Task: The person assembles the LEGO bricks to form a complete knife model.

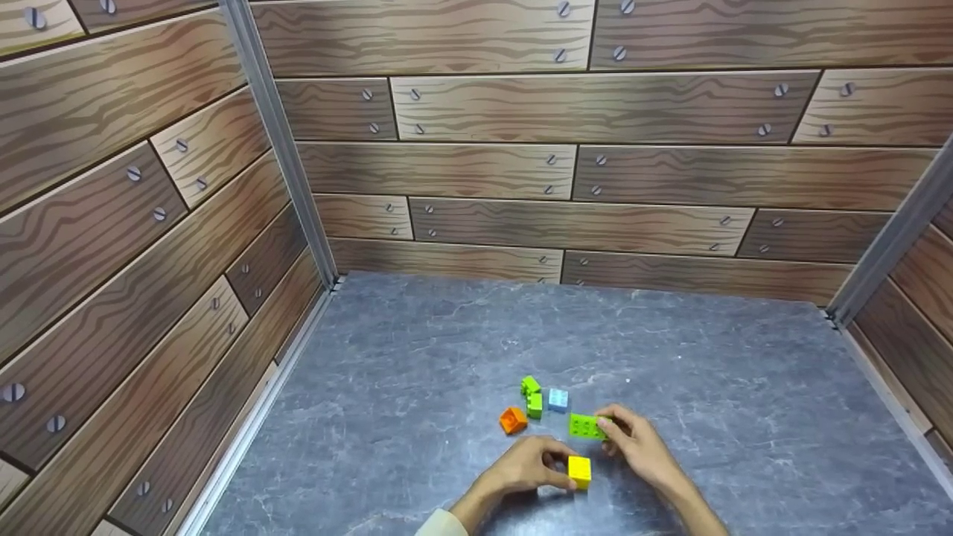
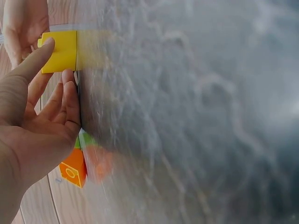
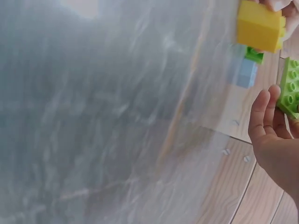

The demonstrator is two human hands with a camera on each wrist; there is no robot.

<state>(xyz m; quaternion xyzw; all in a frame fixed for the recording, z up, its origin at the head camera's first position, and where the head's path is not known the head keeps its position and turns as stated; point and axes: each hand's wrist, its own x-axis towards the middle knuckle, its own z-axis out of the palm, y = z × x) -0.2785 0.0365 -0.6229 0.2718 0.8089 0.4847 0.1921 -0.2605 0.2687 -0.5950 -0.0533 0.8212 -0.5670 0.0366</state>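
My left hand (image 1: 527, 467) pinches a yellow toy brick (image 1: 579, 471) between thumb and fingers, low over the grey tabletop. In the left wrist view the thumb presses the near face of this yellow brick (image 2: 60, 52). To its right, my right hand (image 1: 633, 444) grips one end of a flat green studded plate (image 1: 586, 426). The right wrist view shows the plate (image 3: 290, 88) raised and tilted, studs facing sideways. Beyond the hands lie an orange brick (image 1: 512, 420) on its side, two small green bricks (image 1: 534, 405) close together, and a light blue brick (image 1: 558, 400).
The grey marbled tabletop (image 1: 417, 357) is enclosed by wood-patterned walls (image 1: 476, 171) at the back and both sides. Metal corner posts (image 1: 279, 141) stand where the walls meet, and a metal strip (image 1: 257, 406) runs along the left edge.
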